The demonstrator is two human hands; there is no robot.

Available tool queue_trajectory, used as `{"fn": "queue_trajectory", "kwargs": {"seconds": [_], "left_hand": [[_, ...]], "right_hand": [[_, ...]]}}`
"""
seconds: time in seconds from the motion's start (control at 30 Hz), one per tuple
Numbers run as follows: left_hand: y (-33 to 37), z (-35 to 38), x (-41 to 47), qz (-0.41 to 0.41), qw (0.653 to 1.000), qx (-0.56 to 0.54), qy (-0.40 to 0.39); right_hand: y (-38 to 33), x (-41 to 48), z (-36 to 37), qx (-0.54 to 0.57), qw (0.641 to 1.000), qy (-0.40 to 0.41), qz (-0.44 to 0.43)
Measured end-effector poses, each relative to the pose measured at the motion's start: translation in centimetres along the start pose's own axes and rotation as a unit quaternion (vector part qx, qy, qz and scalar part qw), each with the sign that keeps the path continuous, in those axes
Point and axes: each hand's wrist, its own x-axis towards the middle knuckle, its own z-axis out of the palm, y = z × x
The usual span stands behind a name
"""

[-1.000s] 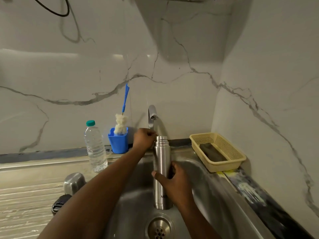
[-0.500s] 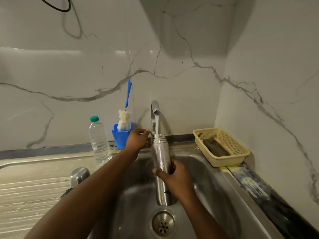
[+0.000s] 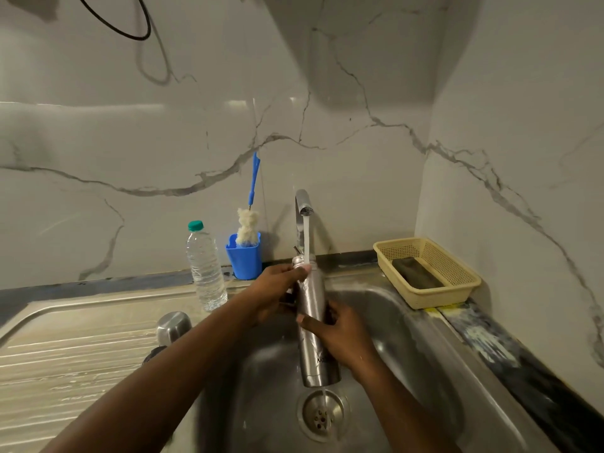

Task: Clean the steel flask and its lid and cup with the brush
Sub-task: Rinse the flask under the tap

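The steel flask [image 3: 312, 308] stands upright over the sink, its open mouth under running water from the tap [image 3: 302, 204]. My right hand [image 3: 340, 338] grips its lower body. My left hand [image 3: 277, 286] holds the flask's neck, fingers at the rim in the stream. The steel cup [image 3: 173, 326] lies upside down on the drainboard, and the dark lid [image 3: 153, 356] sits just in front of it, mostly hidden by my left arm. The brush [image 3: 250, 220], blue-handled with white bristles, stands in a blue holder [image 3: 245, 258] by the wall.
A plastic water bottle [image 3: 205, 266] stands left of the blue holder. A cream basket [image 3: 428, 273] with a dark block sits on the counter's right. The sink [image 3: 408, 322] has its drain [image 3: 322, 415] below the flask. Marble walls close in behind and right.
The tap went from off to running. My left hand came off the tap lever onto the flask's neck. Water now runs down the flask into the drain.
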Motion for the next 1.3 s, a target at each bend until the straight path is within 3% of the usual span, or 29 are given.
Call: {"fn": "queue_trajectory", "kwargs": {"seconds": [0.33,0.6,0.77,1.0,1.2,1.3], "left_hand": [[0.8,-0.5,-0.3,0.061,0.994,0.015,0.084],[1.2,-1.0,-0.1,0.088,0.97,-0.131,0.185],[1.6,-1.1,-0.3,0.109,0.954,-0.174,0.219],[1.9,-0.9,-0.8,0.108,0.937,-0.25,0.219],[1.7,0.0,-1.1,0.111,0.935,-0.264,0.21],[1.6,-0.5,-1.4,0.126,0.935,-0.249,0.217]], "right_hand": [[0.2,0.4,0.6,-0.007,0.999,-0.047,0.001],[1.2,0.7,-0.4,0.03,0.997,-0.011,0.072],[1.7,1.5,-0.2,0.119,0.986,0.015,0.112],[0.8,1.8,0.0,0.324,0.928,0.015,0.185],[0.8,2.0,-0.3,0.436,0.87,0.033,0.228],[0.7,1.9,-0.3,0.356,0.909,0.058,0.206]]}}
